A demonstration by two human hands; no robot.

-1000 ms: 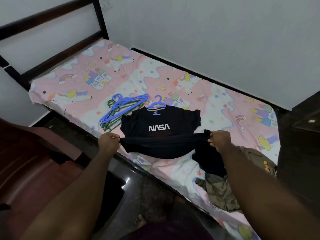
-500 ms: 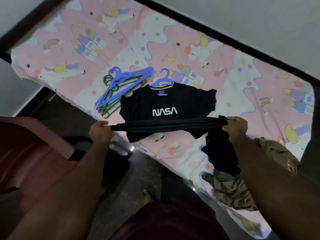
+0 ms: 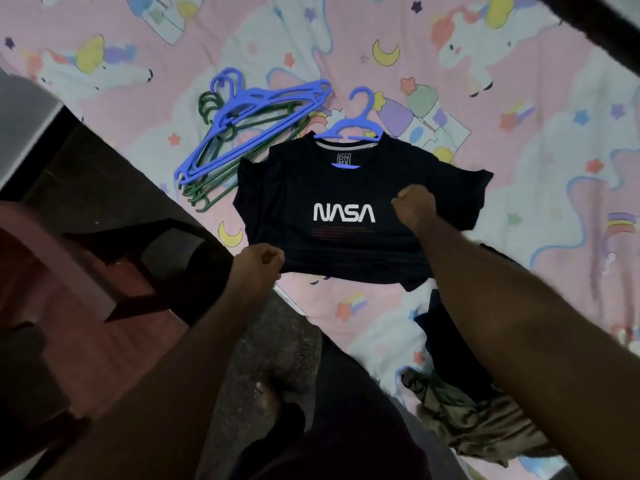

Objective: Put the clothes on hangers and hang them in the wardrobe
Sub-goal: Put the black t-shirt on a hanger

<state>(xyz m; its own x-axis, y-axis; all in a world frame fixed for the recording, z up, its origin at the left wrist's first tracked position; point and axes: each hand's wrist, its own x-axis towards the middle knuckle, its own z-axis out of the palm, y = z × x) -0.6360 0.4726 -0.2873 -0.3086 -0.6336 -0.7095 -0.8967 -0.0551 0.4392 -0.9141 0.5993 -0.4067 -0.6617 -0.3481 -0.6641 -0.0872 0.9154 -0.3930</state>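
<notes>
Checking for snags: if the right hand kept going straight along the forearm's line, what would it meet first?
Probably the black NASA shirt the right hand already grips, then the blue hanger at its collar; depth is unclear.

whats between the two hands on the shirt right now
In the head view, only black NASA T-shirt fabric spans between the left hand and right hand, including its lower hem and part of the print.

- The T-shirt [image 3: 349,202] lies flat on the bed [image 3: 519,133], a hanger [image 3: 353,128] in its collar at the far end.
- A pile of hangers [image 3: 242,133] lies just left of it.
- A heap of clothes [image 3: 460,403] lies nearer, to the right.
- A chair [image 3: 69,289] stands left of the bed.
</notes>
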